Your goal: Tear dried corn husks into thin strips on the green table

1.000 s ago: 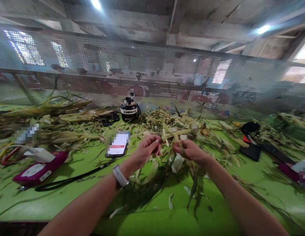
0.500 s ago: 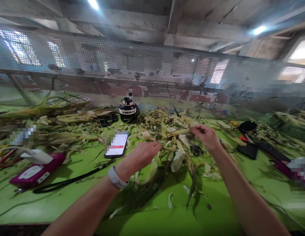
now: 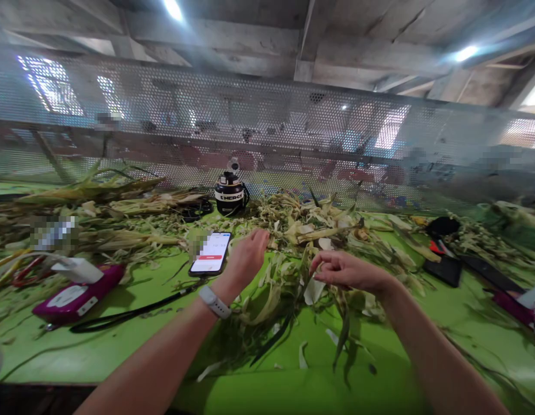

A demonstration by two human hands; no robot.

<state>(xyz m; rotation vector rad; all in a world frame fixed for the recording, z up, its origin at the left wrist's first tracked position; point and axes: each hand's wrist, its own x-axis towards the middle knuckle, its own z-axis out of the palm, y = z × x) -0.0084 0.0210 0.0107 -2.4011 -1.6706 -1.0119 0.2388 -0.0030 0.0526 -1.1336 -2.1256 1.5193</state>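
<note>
My left hand, with a pale watch band on its wrist, is over the husk scraps just right of the phone. Its fingers look bent and pressed together; whatever is in them, if anything, is hidden. My right hand hovers above dry corn husks, fingers loosely curled and apart, with nothing seen between them. Below its fingertips lies a pale husk piece. Behind both hands is a heap of shredded husks, with a stalk-like strip on top.
A black bottle marked ENERGY stands at the back, before a perforated metal screen. To the left are a magenta power box, a black strap and long husks. A black flat object lies right on the green table.
My right hand has come down and nearer from the heap, leaving the stalk-like strip there. My left hand has shifted slightly left and farther away. The view has moved a little.
</note>
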